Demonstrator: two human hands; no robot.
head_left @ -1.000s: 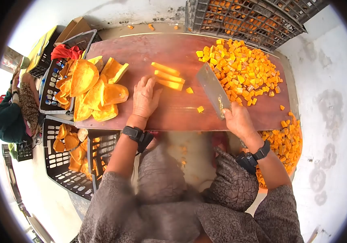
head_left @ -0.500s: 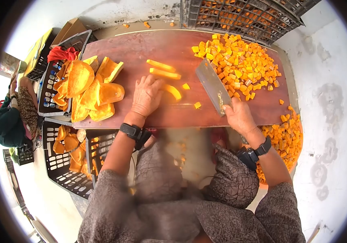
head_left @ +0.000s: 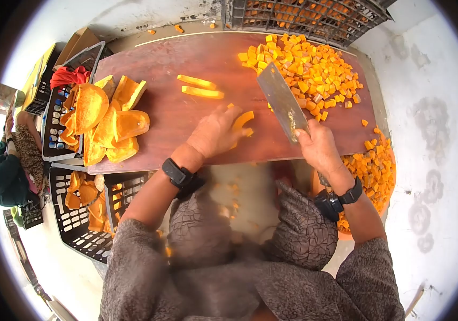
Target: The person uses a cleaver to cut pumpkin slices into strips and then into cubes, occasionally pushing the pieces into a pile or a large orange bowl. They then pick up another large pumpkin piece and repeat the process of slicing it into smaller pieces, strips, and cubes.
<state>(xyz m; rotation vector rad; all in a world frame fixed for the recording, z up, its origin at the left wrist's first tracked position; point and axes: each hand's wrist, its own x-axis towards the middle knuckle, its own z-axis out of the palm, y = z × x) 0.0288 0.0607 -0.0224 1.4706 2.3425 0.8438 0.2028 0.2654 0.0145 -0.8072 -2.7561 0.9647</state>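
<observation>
We see the left hand (head_left: 215, 134) lying palm-down on the wooden board (head_left: 186, 59), its fingers curled over one curved orange pumpkin strip (head_left: 242, 121) and pinning it to the wood. The strip pokes out past the fingertips toward the right, near the board's front edge and about midway along it.

The right hand (head_left: 317, 145) is wrapped tight around the handle of a cleaver (head_left: 282, 101). The handle itself is hidden in the fist. The broad blade slants up and away to the left, and its far corner reaches the edge of the heap of diced pumpkin (head_left: 306, 69). The blade sits just to the right of the held strip; we cannot tell whether it touches the board.

Two more straight strips (head_left: 201, 87) lie side by side farther back on the board, apart from both hands. At the board's left end sits a stack of peeled pumpkin wedges (head_left: 108, 115), partly overhanging a dark plastic crate (head_left: 52, 144). A second crate (head_left: 84, 224) below holds more pieces. More cubes fill an orange tub (head_left: 373, 171) under the right wrist, and a dark crate (head_left: 303, 16) stands behind the board.

Both wrists carry black bands. Another person (head_left: 7, 171) sits at the far left.
</observation>
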